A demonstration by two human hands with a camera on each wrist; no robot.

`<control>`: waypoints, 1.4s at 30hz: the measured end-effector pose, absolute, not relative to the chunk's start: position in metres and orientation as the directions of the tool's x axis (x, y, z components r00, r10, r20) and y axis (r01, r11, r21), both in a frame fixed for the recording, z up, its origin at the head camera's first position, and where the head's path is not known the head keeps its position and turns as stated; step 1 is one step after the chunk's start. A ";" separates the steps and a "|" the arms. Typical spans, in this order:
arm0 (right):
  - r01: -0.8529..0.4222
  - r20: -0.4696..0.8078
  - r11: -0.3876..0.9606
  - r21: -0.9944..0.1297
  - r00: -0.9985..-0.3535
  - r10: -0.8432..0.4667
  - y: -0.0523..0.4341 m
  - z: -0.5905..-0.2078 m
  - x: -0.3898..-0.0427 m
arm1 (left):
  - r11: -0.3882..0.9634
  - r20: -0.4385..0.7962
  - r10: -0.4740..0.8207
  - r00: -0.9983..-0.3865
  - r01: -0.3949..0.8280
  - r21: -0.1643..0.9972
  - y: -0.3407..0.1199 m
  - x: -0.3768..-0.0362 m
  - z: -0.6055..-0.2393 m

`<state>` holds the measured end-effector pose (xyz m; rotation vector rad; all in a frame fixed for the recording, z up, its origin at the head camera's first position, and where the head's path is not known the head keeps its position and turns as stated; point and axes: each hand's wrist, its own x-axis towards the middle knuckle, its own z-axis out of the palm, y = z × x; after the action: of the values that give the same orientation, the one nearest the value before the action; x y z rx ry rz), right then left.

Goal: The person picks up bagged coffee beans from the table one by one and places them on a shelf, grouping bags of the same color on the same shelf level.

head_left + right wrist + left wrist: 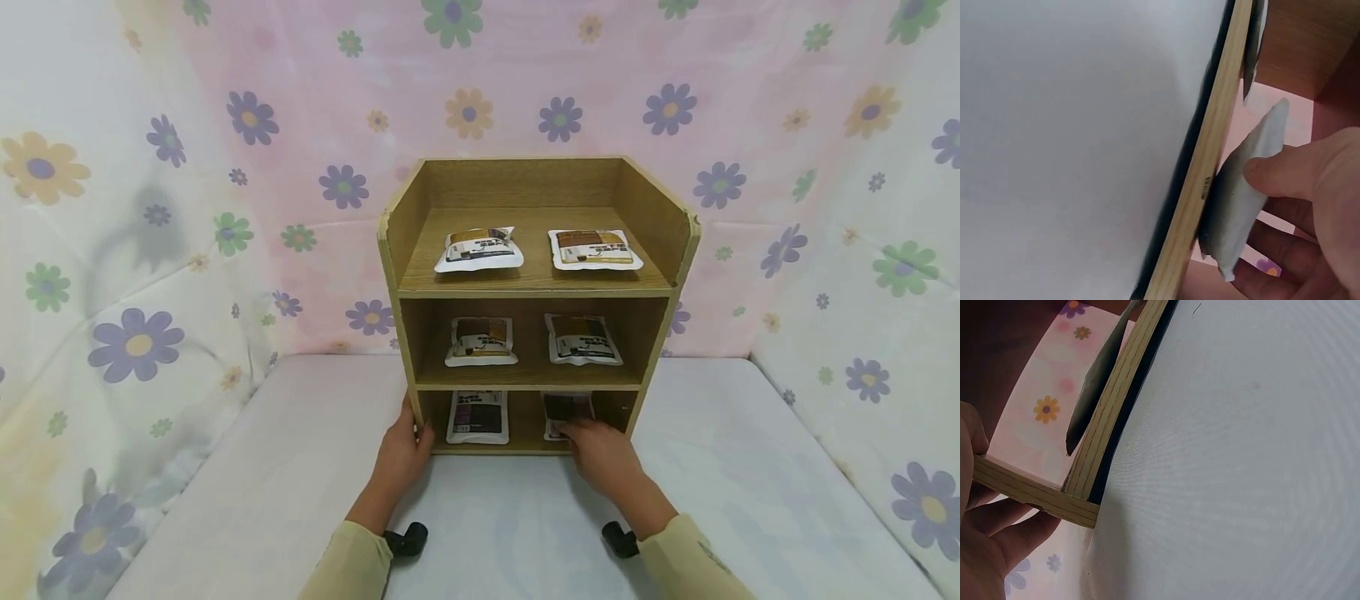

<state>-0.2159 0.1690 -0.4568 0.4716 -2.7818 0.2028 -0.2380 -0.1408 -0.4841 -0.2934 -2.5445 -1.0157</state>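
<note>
A small wooden shelf with three levels stands on the white surface. At its lower left, my left hand grips the upright side panel, thumb on one face and fingers on the other. My right hand reaches into the bottom level's right side and pinches a flat pouch there, thumb on its near face and fingers partly hidden behind it. Left of that lies another pouch with a dark panel on its front, leaning back on the same level.
Two pouches, left and right, lie on the top level. The middle level bears two more, left and right. Flowered cloth hangs behind and at both sides. Black wrist mounts sit at both sleeves.
</note>
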 end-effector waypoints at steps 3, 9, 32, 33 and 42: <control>-0.330 0.299 0.940 -0.093 -0.909 -0.289 0.169 -0.458 -0.219 | 0.716 0.428 0.053 -0.902 0.333 0.614 -0.141 -0.238 -0.484; -0.323 0.268 0.941 -0.103 -0.920 -0.287 0.170 -0.461 -0.224 | 0.721 0.413 0.046 -0.910 0.316 0.616 -0.140 -0.238 -0.483; -0.339 0.290 0.926 -0.167 -0.914 -0.283 0.178 -0.445 -0.208 | 0.723 0.422 0.064 -0.904 0.333 0.605 -0.141 -0.239 -0.485; -0.338 0.291 0.922 -0.188 -0.916 -0.276 0.179 -0.442 -0.206 | 0.725 0.426 0.068 -0.902 0.338 0.600 -0.141 -0.239 -0.485; -0.306 0.333 0.897 -0.318 -0.922 -0.197 0.210 -0.417 -0.185 | 0.724 0.380 0.105 -0.919 0.333 0.604 -0.145 -0.239 -0.477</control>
<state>-0.1855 0.2100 -0.4174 0.3754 -2.7695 0.5323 -0.2386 -0.1451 -0.4772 -0.3422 -2.6089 -1.0039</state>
